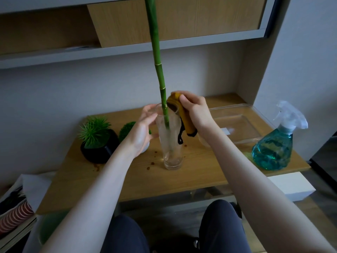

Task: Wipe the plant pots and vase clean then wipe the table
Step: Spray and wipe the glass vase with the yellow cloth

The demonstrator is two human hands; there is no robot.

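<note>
A tall clear glass vase (171, 154) stands upright on the wooden table (200, 176) with a long green bamboo stalk (158, 73) rising out of it. My left hand (145, 123) grips the vase's upper left side near the rim. My right hand (193, 110) holds a yellow cloth with black trim (186, 121) pressed against the vase's upper right side and rim. A black pot with a spiky green plant (98, 143) sits to the left. A white pot with a round green plant (127, 130) is partly hidden behind my left wrist.
A clear plastic tray (237, 121) lies at the back right of the table. A spray bottle of blue liquid (275, 148) stands at the right edge. Brown crumbs of soil (151, 163) dot the table around the vase. Shelves hang above. Books are stacked at the lower left.
</note>
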